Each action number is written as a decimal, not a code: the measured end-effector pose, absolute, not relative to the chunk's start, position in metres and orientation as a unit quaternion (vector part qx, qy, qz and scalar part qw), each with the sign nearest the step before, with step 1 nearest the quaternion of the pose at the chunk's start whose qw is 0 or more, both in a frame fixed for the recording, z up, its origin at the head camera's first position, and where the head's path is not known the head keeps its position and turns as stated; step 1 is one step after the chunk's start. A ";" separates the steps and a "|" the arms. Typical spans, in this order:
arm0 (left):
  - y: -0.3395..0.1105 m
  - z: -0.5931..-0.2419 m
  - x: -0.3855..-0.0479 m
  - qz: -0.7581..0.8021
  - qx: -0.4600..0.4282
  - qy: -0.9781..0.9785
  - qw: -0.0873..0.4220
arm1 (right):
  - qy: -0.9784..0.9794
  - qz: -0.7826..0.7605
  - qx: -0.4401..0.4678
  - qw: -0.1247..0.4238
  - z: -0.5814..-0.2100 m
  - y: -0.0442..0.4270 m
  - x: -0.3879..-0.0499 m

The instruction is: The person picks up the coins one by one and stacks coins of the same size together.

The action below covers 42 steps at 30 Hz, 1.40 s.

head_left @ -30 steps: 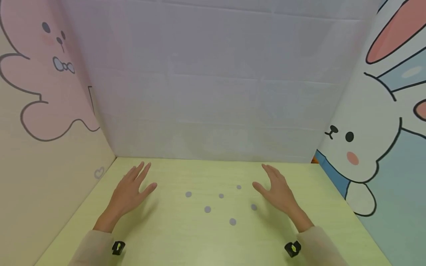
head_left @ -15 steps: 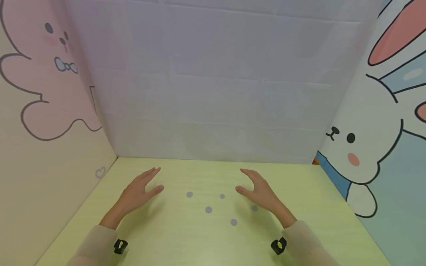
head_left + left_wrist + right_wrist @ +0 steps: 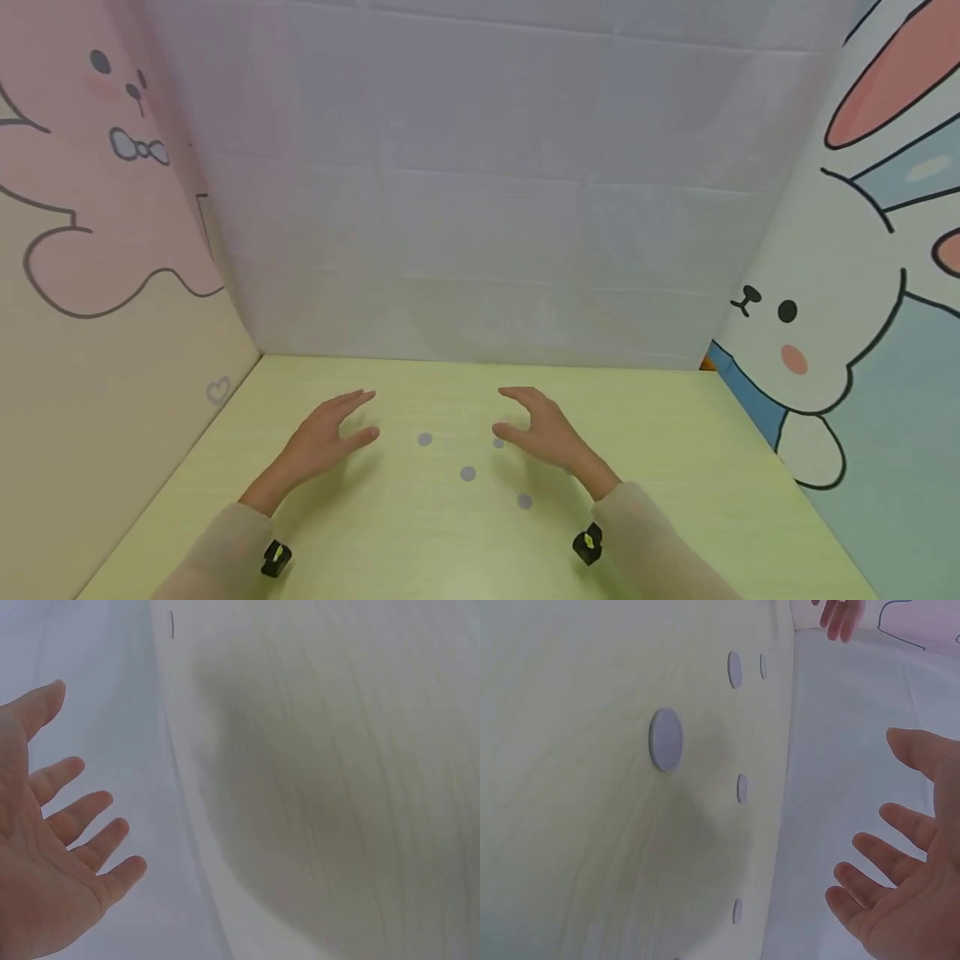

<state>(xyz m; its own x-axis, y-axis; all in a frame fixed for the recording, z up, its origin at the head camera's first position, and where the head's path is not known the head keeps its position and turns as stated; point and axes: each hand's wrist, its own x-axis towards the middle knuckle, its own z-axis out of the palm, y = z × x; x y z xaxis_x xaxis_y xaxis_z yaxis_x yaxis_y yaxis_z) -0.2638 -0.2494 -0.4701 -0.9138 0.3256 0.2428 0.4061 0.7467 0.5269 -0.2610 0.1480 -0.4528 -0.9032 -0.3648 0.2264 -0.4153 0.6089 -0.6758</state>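
Observation:
Several flat grey discs lie scattered on the pale yellow table (image 3: 420,533). In the head view, one disc (image 3: 468,473) lies between the two hands and another disc (image 3: 524,501) sits closer to the front. My left hand (image 3: 318,442) hovers over the table to the left of the discs, fingers spread and nothing in it. Above the right-hand discs floats my right hand (image 3: 547,432), its thumb and fingers apart and holding nothing; it hides part of the group. The right wrist view shows a large disc (image 3: 666,739) below the bare palm.
A white sheet (image 3: 480,208) closes off the back of the table. To the left stands a panel with a pink cartoon animal (image 3: 135,225), to the right a panel with a white rabbit (image 3: 825,317). Small black devices hang at both wrists, one at the left cuff (image 3: 277,558).
My right hand has moved left, passing over the right-hand discs. My left hand has shifted slightly right, so the hands are closer together. The discs have stayed in place.

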 end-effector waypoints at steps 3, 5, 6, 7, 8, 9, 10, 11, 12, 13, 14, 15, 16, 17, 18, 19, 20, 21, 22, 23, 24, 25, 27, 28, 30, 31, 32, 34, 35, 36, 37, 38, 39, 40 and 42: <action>-0.247 -0.470 -0.265 -0.299 -0.205 -0.930 0.064 | -0.896 0.381 0.225 0.023 -0.455 0.138 -0.264; -0.245 -0.470 -0.267 -0.300 -0.211 -0.928 0.061 | -0.895 0.379 0.235 0.018 -0.458 0.131 -0.266; -0.244 -0.470 -0.267 -0.299 -0.214 -0.928 0.060 | -0.894 0.378 0.239 0.015 -0.459 0.128 -0.267; -0.243 -0.471 -0.268 -0.298 -0.216 -0.928 0.059 | -0.894 0.379 0.239 0.010 -0.460 0.124 -0.268; -0.243 -0.471 -0.268 -0.295 -0.218 -0.928 0.059 | -0.893 0.378 0.244 0.009 -0.461 0.121 -0.269; -0.242 -0.472 -0.269 -0.292 -0.221 -0.929 0.060 | -0.893 0.376 0.248 0.008 -0.463 0.118 -0.271; -0.241 -0.473 -0.270 -0.289 -0.223 -0.929 0.061 | -0.892 0.375 0.251 0.008 -0.463 0.116 -0.272; -0.240 -0.473 -0.271 -0.285 -0.224 -0.930 0.062 | -0.893 0.372 0.252 0.006 -0.464 0.113 -0.273; -0.238 -0.474 -0.272 -0.281 -0.226 -0.931 0.063 | -0.894 0.369 0.255 0.006 -0.465 0.111 -0.274; -0.236 -0.475 -0.274 -0.278 -0.227 -0.931 0.062 | -0.895 0.366 0.256 0.002 -0.466 0.108 -0.275; -0.235 -0.475 -0.275 -0.275 -0.228 -0.932 0.061 | -0.895 0.363 0.259 0.000 -0.467 0.106 -0.276; -0.233 -0.476 -0.276 -0.273 -0.230 -0.932 0.060 | -0.895 0.362 0.260 -0.004 -0.467 0.104 -0.276; -0.231 -0.476 -0.277 -0.275 -0.229 -0.932 0.057 | -0.895 0.360 0.261 -0.009 -0.468 0.101 -0.277; -0.229 -0.476 -0.278 -0.276 -0.229 -0.932 0.053 | -0.895 0.361 0.261 -0.015 -0.468 0.099 -0.277; -0.228 -0.477 -0.279 -0.278 -0.230 -0.931 0.048 | -0.895 0.360 0.262 -0.020 -0.468 0.096 -0.278; -0.226 -0.477 -0.281 -0.278 -0.230 -0.931 0.045 | -0.896 0.358 0.262 -0.024 -0.469 0.093 -0.278; -0.225 -0.477 -0.282 -0.279 -0.230 -0.932 0.041 | -0.897 0.356 0.262 -0.027 -0.469 0.090 -0.278; -0.223 -0.478 -0.283 -0.281 -0.229 -0.931 0.037 | -0.898 0.352 0.262 -0.031 -0.469 0.088 -0.279; -0.222 -0.478 -0.284 -0.282 -0.225 -0.932 0.032 | -0.899 0.349 0.262 -0.034 -0.469 0.085 -0.279; -0.221 -0.479 -0.285 -0.280 -0.225 -0.933 0.030 | -0.901 0.344 0.262 -0.034 -0.469 0.082 -0.279; -0.220 -0.479 -0.287 -0.279 -0.224 -0.933 0.027 | -0.903 0.338 0.263 -0.033 -0.469 0.080 -0.280; -0.219 -0.480 -0.288 -0.278 -0.221 -0.935 0.024 | -0.904 0.335 0.263 -0.032 -0.469 0.077 -0.280; -0.217 -0.481 -0.291 -0.280 -0.216 -0.935 0.015 | -0.907 0.328 0.262 -0.031 -0.470 0.074 -0.281; -0.217 -0.483 -0.293 -0.279 -0.216 -0.936 0.010 | -0.908 0.327 0.261 -0.031 -0.470 0.072 -0.281; -0.215 -0.486 -0.295 -0.283 -0.217 -0.934 0.002 | -0.911 0.320 0.256 -0.034 -0.471 0.070 -0.282; -0.214 -0.487 -0.295 -0.283 -0.218 -0.934 -0.001 | -0.913 0.317 0.253 -0.037 -0.472 0.069 -0.282; -0.213 -0.488 -0.296 -0.284 -0.221 -0.933 -0.002 | -0.915 0.312 0.252 -0.039 -0.473 0.068 -0.283; -0.211 -0.489 -0.295 -0.283 -0.230 -0.931 -0.001 | -0.919 0.301 0.249 -0.043 -0.474 0.067 -0.284; -0.210 -0.489 -0.295 -0.283 -0.233 -0.930 0.000 | -0.921 0.295 0.249 -0.043 -0.474 0.066 -0.285; -0.208 -0.489 -0.294 -0.282 -0.237 -0.930 0.003 | -0.923 0.289 0.250 -0.041 -0.474 0.065 -0.285; -0.207 -0.488 -0.294 -0.280 -0.240 -0.929 0.004 | -0.925 0.285 0.250 -0.041 -0.473 0.063 -0.286; -0.206 -0.488 -0.293 -0.281 -0.243 -0.928 0.004 | -0.926 0.278 0.251 -0.039 -0.473 0.062 -0.287; -0.204 -0.488 -0.293 -0.280 -0.244 -0.928 0.005 | -0.928 0.272 0.250 -0.039 -0.473 0.061 -0.287; -0.203 -0.488 -0.293 -0.280 -0.243 -0.929 0.004 | -0.929 0.270 0.249 -0.039 -0.473 0.059 -0.288; -0.200 -0.488 -0.292 -0.276 -0.247 -0.929 0.007 | -0.933 0.261 0.245 -0.039 -0.474 0.056 -0.289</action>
<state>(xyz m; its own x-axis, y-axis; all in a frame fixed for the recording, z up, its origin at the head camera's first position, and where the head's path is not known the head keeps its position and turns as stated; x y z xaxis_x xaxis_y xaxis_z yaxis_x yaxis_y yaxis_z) -0.2922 -0.2000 -0.4881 -0.8780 0.4551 0.1483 0.4624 0.7262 0.5087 -0.2889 0.0560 -0.4736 -0.8767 -0.4779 0.0550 -0.4369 0.7432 -0.5067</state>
